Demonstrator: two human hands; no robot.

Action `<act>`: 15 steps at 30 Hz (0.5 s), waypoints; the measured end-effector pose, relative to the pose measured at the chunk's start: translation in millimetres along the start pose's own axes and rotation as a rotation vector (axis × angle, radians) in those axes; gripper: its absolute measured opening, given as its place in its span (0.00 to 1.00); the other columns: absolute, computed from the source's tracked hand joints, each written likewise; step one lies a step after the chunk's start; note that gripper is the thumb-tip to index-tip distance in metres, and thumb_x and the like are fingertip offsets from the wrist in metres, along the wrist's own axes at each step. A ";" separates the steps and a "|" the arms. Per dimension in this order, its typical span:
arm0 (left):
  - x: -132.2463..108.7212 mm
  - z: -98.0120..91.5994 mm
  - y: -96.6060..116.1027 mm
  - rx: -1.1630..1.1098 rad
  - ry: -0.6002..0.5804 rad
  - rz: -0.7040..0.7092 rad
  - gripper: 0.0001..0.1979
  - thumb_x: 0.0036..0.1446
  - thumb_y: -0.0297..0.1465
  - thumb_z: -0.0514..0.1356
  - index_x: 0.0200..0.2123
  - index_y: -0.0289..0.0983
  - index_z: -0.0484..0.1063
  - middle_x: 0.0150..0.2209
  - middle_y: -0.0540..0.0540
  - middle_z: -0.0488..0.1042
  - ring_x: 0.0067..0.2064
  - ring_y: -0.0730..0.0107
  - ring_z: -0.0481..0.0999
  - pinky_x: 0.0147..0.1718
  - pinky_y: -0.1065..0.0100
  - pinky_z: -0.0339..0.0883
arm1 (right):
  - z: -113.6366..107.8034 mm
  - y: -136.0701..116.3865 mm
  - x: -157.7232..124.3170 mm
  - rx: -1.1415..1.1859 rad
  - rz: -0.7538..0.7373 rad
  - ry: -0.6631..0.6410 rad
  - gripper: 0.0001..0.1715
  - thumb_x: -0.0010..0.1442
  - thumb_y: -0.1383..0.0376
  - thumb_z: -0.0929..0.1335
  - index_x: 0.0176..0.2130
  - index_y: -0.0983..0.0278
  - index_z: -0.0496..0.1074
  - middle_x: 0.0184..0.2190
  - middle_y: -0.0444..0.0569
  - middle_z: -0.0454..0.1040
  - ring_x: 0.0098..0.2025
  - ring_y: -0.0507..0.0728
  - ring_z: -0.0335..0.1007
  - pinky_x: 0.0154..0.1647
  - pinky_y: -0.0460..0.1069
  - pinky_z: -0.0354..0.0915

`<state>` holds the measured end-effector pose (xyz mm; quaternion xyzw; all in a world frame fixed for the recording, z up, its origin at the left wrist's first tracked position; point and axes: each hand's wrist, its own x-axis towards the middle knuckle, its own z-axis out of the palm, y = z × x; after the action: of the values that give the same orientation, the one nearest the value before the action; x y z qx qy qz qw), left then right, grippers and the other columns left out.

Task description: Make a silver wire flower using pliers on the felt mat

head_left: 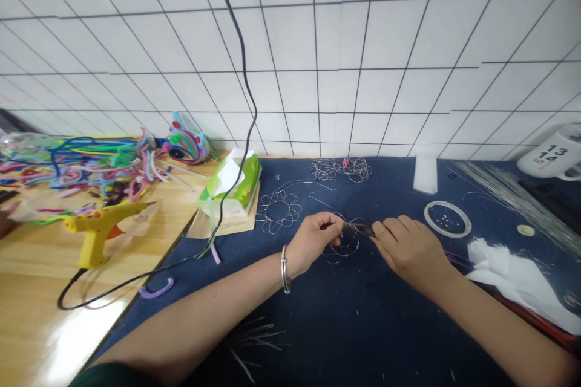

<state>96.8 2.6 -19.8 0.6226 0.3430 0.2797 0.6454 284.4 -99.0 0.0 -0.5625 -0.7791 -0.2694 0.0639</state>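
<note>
My left hand [315,239] pinches part of a thin wire flower [347,248], whose loops hang below my fingers. My right hand [411,251] is wrapped round a pair of pliers [361,228]. The pliers' dark jaws point left and meet the wire close to my left fingertips; whether they are clamped on it I cannot tell. A finished-looking wire flower with looped petals [279,210] lies flat to the left. Farther back sits a bundle of looped wire flowers [340,168] with a pink spot in it. Loose bent wires [320,193] lie between them.
A yellow glue gun [102,227] and its black cord [242,54] occupy the left side, near colourful pipe cleaners [109,160]. A green tissue pack [231,181] stands by the cloth's edge. On the right are a round dish with beads [447,219], straight wires [517,199], white tissue [517,278] and a mug [554,154].
</note>
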 end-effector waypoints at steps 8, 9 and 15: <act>-0.8 0.1 -0.3 0.002 0.006 -0.004 0.08 0.53 0.33 0.57 0.29 0.34 0.70 0.24 0.51 0.68 0.24 0.79 0.66 0.27 0.74 0.60 | 1.1 1.8 -0.4 0.027 -0.007 0.020 0.12 0.58 0.67 0.62 0.42 0.67 0.69 0.27 0.49 0.66 0.31 0.53 0.57 0.31 0.49 0.51; -0.8 0.0 -0.1 0.001 0.003 -0.002 0.08 0.53 0.33 0.57 0.29 0.34 0.70 0.24 0.51 0.68 0.24 0.79 0.66 0.27 0.74 0.60 | 1.0 2.1 -0.3 0.031 -0.005 0.023 0.12 0.58 0.67 0.62 0.42 0.67 0.69 0.27 0.49 0.66 0.31 0.53 0.57 0.31 0.49 0.51; -0.7 -0.3 0.0 0.046 0.018 0.043 0.08 0.54 0.33 0.56 0.30 0.34 0.70 0.23 0.51 0.68 0.25 0.78 0.67 0.28 0.74 0.61 | 1.4 0.9 -0.1 0.028 0.017 0.034 0.12 0.59 0.65 0.62 0.42 0.67 0.69 0.28 0.49 0.66 0.32 0.54 0.57 0.33 0.49 0.51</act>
<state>96.1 2.2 -19.7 0.6418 0.3418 0.2910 0.6217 285.6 -98.2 -1.0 -0.5632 -0.7769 -0.2675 0.0874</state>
